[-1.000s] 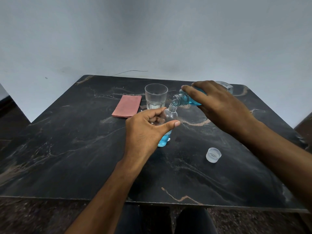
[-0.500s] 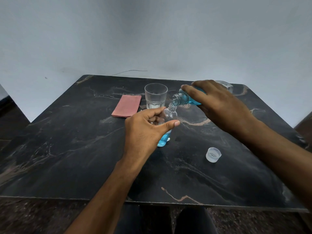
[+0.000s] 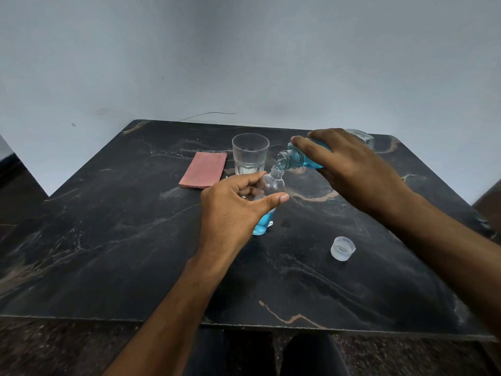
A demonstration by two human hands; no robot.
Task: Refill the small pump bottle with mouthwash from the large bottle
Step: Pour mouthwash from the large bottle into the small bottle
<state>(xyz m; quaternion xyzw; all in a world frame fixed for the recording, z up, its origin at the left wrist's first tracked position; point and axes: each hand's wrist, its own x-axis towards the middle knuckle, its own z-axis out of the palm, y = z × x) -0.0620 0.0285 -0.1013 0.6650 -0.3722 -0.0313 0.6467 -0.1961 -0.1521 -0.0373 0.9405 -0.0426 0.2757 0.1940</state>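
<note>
Table [image 3: 108, 240]: holds all items. Small bottle [image 3: 272, 185]: upright near centre, neck open, inside the curl of the left hand [image 3: 235, 207]. Large bottle [image 3: 295, 158]: tipped on its side above the table at the small bottle's 1 o'clock, mouth just over the small neck, under the right hand [image 3: 352, 166]. Glass [image 3: 250, 153]: upright at 11 o'clock, just behind. Cloth [image 3: 204, 169]: flat at 10 o'clock, left of the glass. Cap [image 3: 342, 248]: at 4 o'clock, well apart, open side up.
</note>
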